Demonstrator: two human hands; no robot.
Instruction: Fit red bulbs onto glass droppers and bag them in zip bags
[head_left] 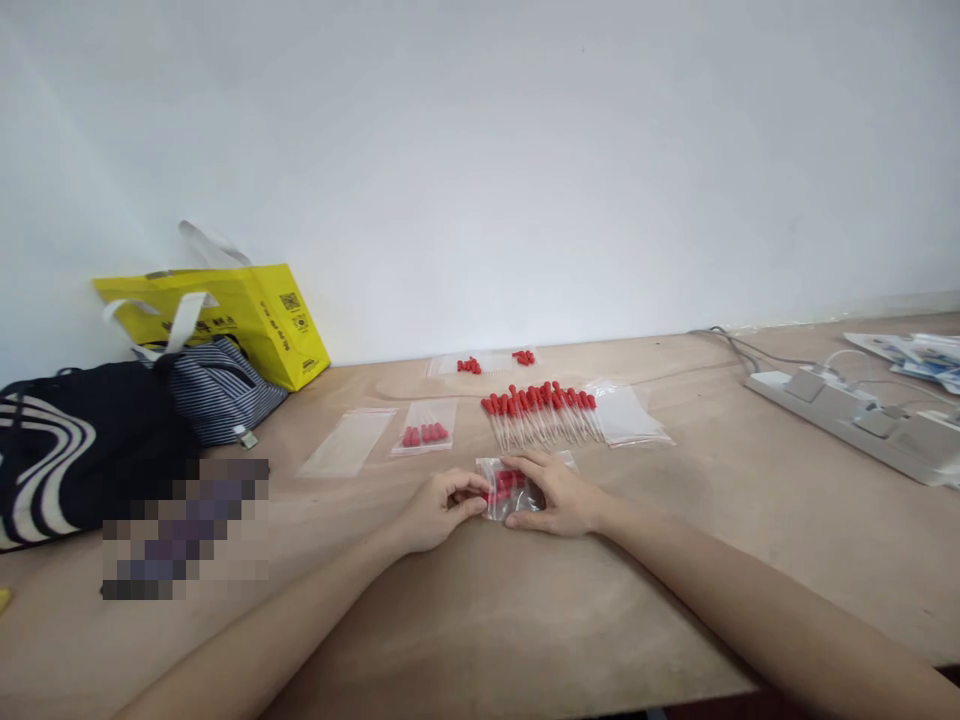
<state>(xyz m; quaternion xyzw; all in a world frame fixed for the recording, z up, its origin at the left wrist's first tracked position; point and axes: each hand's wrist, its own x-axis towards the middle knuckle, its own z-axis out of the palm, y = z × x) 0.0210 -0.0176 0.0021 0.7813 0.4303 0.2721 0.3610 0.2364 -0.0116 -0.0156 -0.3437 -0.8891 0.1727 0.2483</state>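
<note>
On the table in front of me lies a clear zip bag with several red-bulbed droppers in it. My left hand pinches the bag's left end, thumb and fingers closing in on its edge. My right hand grips the bag from the right, with its fingers along the far edge and its thumb along the near one, hiding part of the contents. Just beyond is a row of loose droppers, red bulbs pointing away. Another bag of droppers lies to the left of that row.
A flat clear bag lies left, and a stack of bags right. Further back are more red-bulbed droppers. A yellow bag, a striped pouch and a dark bag stand left; a power strip lies right.
</note>
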